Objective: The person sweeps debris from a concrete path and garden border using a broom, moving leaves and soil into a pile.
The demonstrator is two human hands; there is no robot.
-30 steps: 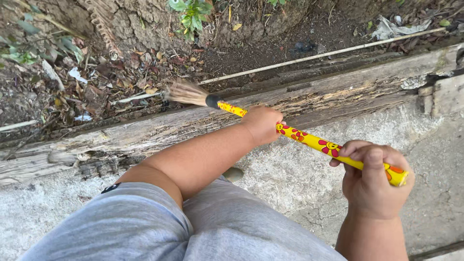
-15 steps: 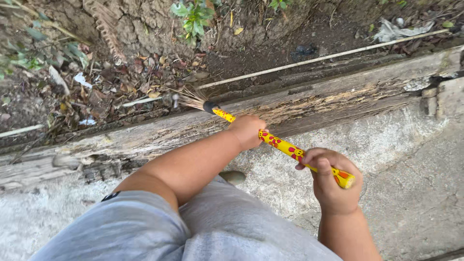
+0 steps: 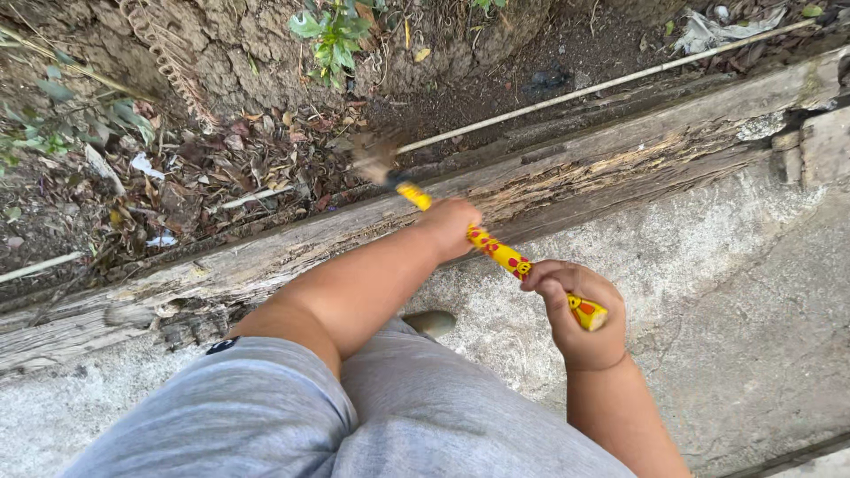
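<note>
Outdoors, seen from above, a rough concrete ledge [image 3: 726, 292] meets a strip of bare earth littered with dry leaves. A small broom [image 3: 496, 252] with a yellow handle patterned in red runs diagonally across the middle of the view, its far end up and to the left, out over a weathered wooden beam. Its bristle head [image 3: 376, 159] is blurred and hangs just past the beam, above the leaf litter [image 3: 257, 168].

Both hands hold the handle. The left hand [image 3: 452, 228] is closed around it partway along, over the beam. The right hand [image 3: 575, 310] is closed in a fist around the near end, above the concrete, with the tip of the handle sticking out past the fingers.

The wooden beam [image 3: 575, 173], cracked and splintered along its top, lies between the concrete and the soil, running from lower left to upper right. A thin pale rod [image 3: 602, 87] lies on the soil beyond it, roughly parallel. Further back are a crumbly earth bank [image 3: 221, 44] and a small green plant [image 3: 332, 31].

At the bottom of the view are the person's grey shorts [image 3: 354, 416], and the tip of a shoe [image 3: 431, 322] shows on the concrete.
</note>
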